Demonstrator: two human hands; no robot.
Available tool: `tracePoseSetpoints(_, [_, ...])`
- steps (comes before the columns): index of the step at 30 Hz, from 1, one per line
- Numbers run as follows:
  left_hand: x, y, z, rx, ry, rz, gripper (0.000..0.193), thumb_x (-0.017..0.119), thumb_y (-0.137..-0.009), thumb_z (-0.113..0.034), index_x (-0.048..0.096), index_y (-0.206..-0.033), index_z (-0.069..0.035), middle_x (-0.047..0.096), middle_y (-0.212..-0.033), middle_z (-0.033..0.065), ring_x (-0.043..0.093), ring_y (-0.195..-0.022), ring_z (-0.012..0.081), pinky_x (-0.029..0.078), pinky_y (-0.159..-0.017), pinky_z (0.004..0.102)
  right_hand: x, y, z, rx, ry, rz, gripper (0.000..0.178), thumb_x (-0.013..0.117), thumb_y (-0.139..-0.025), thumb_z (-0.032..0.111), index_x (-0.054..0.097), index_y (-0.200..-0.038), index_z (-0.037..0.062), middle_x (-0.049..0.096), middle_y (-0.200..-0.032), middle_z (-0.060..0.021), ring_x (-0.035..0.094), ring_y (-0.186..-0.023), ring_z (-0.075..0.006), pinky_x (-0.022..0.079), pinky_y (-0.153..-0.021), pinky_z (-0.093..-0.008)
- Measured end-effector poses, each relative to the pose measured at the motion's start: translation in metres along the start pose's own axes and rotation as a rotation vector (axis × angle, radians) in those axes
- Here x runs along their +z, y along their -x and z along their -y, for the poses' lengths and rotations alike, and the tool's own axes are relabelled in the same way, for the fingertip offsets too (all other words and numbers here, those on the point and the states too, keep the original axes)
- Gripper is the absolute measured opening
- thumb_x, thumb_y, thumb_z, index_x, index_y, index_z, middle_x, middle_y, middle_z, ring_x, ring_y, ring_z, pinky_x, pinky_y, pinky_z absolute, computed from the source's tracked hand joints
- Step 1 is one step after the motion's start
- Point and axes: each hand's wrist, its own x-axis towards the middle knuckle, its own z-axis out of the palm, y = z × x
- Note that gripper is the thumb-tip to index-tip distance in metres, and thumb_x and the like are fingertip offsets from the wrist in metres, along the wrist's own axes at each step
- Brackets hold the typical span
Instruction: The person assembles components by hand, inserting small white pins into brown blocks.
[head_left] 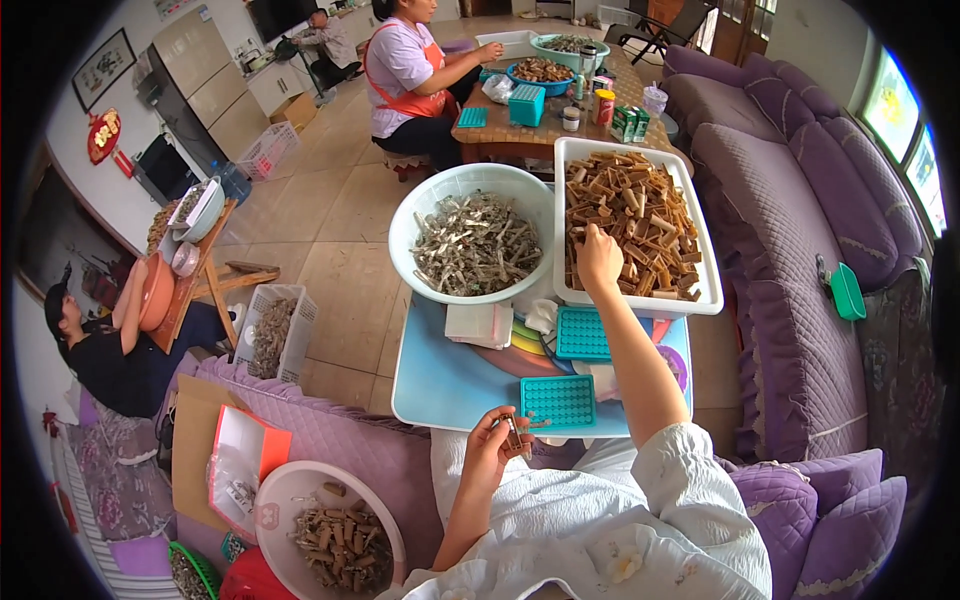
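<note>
My left hand (488, 446) is closed round a small dark brown, shiny piece (515, 434) just left of the near teal grid tray (557, 402). Much of that piece is hidden by the fingers. My right hand (600, 262) reaches into a white rectangular tub (715, 296) heaped with small curved brown pieces (640, 200). Its fingers are bent down among them, and whatever they pinch is hidden. Left of this tub stands a pale round basin (398, 240) full of thin silvery-grey pieces (475, 245). A second teal grid tray (583, 335) lies below the tub.
All this rests on a small blue table (425, 375) over my lap. At lower left, a pink basin (385, 500) holds more brown pieces beside an open orange-and-white box (250, 465). A purple sofa (775, 300) runs along the right. Co-workers sit at a far table (500, 135) and at left.
</note>
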Motion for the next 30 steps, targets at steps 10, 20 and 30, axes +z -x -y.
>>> tracePoseSetpoints(10, [-0.005, -0.001, 0.0, 0.005, 0.036, -0.029, 0.024, 0.042, -0.086, -0.012, 0.044, -0.108, -0.004, 0.056, -0.096, 0.0131, 0.06, -0.077, 0.0221, 0.051, -0.064, 0.0289, 0.003, 0.004, -0.011, -0.013, -0.033, -0.033, 0.025, 0.062, -0.064, 0.011, 0.049, -0.085, 0.0053, 0.056, -0.078, -0.0097, 0.051, -0.082, -0.0269, 0.041, -0.071, -0.0374])
tracePoseSetpoints(20, [-0.002, -0.001, 0.001, 0.055, 0.147, -0.002, 0.029, 0.039, -0.087, -0.015, 0.04, -0.114, -0.005, 0.052, -0.104, 0.0149, 0.057, -0.086, 0.0254, 0.051, -0.072, 0.0325, -0.01, 0.007, -0.013, 0.069, 0.164, -0.002, 0.029, 0.068, -0.061, 0.025, 0.055, -0.08, 0.0076, 0.056, -0.081, -0.0066, 0.052, -0.084, -0.0227, 0.039, -0.072, -0.0365])
tracePoseSetpoints(30, [-0.004, 0.001, 0.006, 0.139, 0.226, -0.105, 0.03, 0.041, -0.086, -0.012, 0.039, -0.116, -0.005, 0.05, -0.107, 0.013, 0.055, -0.093, 0.0253, 0.049, -0.077, 0.0341, -0.012, 0.002, -0.013, 0.04, 0.156, -0.029, 0.01, 0.05, -0.069, 0.016, 0.054, -0.068, 0.0068, 0.059, -0.067, -0.0104, 0.056, -0.074, -0.0235, 0.039, -0.068, -0.0365])
